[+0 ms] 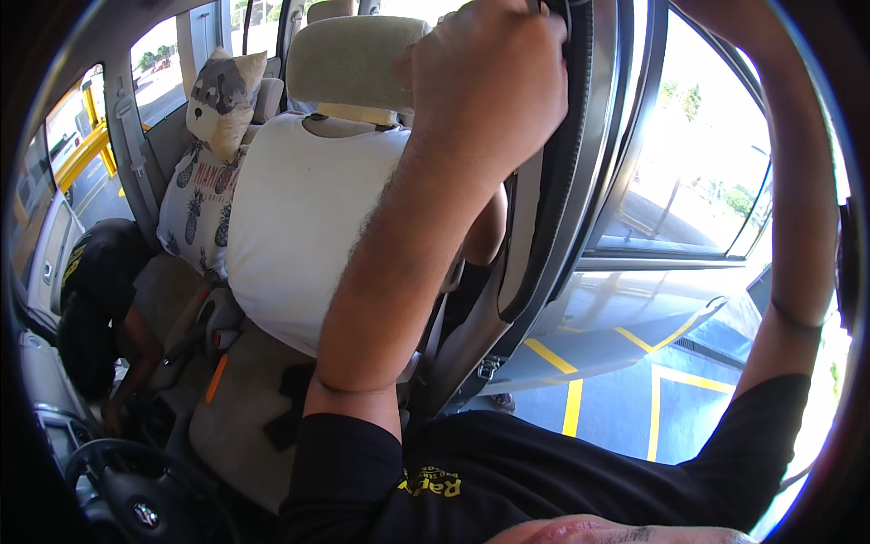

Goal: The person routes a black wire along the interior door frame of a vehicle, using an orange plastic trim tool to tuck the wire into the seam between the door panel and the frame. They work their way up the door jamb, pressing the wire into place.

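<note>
My left hand point(494, 86) is raised at the top of the open door frame point(566, 181). Its fingers are curled into a fist against the frame's dark edge trim; whatever is inside them is hidden. High at the right, my right hand point(725, 14) reaches past the top edge of the view, beside the window of an open car door point(680, 172), and its fingers are cut off. Behind my left forearm stands the front seat point(317, 199), with a white shirt pulled over its backrest and a beige headrest point(353, 63) above.
An orange strip-like tool point(216, 379) and a black item point(288, 408) lie on the seat cushion. A steering wheel point(149, 494) is at lower left. A co-worker point(100, 290) bends in at the far side. Another person's arm point(487, 227) shows behind my forearm.
</note>
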`<state>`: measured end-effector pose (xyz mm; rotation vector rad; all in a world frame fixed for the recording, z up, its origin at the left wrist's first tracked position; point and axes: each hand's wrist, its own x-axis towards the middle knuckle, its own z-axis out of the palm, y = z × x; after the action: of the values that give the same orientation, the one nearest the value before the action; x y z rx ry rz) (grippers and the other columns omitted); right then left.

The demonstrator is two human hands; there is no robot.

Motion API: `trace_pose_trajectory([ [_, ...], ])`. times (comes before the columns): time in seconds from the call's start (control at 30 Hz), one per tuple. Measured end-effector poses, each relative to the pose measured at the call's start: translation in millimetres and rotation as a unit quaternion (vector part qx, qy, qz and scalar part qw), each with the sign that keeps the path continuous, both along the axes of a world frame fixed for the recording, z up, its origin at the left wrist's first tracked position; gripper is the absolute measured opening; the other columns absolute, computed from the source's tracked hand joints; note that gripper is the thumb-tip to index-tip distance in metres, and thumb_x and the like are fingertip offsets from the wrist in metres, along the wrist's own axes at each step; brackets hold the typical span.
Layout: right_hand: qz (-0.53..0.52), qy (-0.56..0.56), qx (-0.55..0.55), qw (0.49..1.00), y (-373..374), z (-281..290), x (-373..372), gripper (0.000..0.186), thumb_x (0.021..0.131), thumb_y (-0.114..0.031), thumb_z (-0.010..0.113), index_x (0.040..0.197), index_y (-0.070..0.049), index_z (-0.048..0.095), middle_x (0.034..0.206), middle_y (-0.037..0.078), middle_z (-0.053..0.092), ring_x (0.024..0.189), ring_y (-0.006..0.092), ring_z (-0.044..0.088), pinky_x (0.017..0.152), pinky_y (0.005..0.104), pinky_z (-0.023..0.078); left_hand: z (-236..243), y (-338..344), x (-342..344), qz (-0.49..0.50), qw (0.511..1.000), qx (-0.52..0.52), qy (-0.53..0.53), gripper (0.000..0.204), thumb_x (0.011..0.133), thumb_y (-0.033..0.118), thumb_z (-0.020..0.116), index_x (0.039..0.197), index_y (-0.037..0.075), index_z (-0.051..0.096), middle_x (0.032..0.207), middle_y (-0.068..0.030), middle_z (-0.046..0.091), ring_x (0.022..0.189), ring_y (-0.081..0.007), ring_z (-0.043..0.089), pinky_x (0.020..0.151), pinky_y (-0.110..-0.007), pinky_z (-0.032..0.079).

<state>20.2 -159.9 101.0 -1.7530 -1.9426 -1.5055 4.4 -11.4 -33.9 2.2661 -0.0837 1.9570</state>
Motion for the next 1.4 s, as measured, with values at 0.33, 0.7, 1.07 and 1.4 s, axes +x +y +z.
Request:
trace_pose_trajectory([
  [0.33,-0.007,0.029,-0.015,0.999,28,3,65,0.018,0.076,-0.014,0.081,0.081,-0.001,0.07,0.072,0.018,0.067,0.065,0.0345,0.067,0.064,0.0425,0.053,-9,0,5,-0.357,0.905,-0.21,-0.095,0.017,0.083,0.003,0.081,0.095,-0.002,0.07,0.082,-0.0086,0.069,0.076,-0.0222,0.068,0.071,-0.037,0.057],
  [0.7,-0.098,0.041,-0.111,0.988,-13,-4,29,0.018,0.09,-0.019,0.073,0.101,-0.005,0.074,0.092,0.016,0.074,0.079,0.0338,0.071,0.072,0.0408,0.056,9,3,0,-0.074,0.983,0.092,-0.143,0.016,0.08,0.007,0.083,0.087,-0.003,0.073,0.087,-0.0126,0.069,0.07,-0.0307,0.064,0.072,-0.045,0.054],
  [1.07,-0.151,-0.187,-0.153,0.958,-6,-23,44,0.02,0.086,-0.013,0.072,0.106,-0.008,0.074,0.102,0.009,0.076,0.092,0.0306,0.074,0.082,0.0426,0.061,-26,-5,-5,-0.285,0.947,-0.118,-0.088,0.036,0.083,0.001,0.081,0.116,0.0,0.066,0.1,-0.0116,0.071,0.09,-0.0214,0.072,0.074,-0.034,0.059],
  [1.4,-0.188,-0.028,-0.162,0.968,-5,-13,15,0.02,0.088,-0.022,0.075,0.094,-0.004,0.069,0.087,0.014,0.07,0.083,0.0344,0.071,0.077,0.044,0.056,-18,20,22,-0.325,0.938,0.013,-0.12,0.024,0.089,0.002,0.078,0.108,0.0,0.064,0.096,-0.0099,0.074,0.087,-0.0169,0.074,0.073,-0.029,0.059],
])
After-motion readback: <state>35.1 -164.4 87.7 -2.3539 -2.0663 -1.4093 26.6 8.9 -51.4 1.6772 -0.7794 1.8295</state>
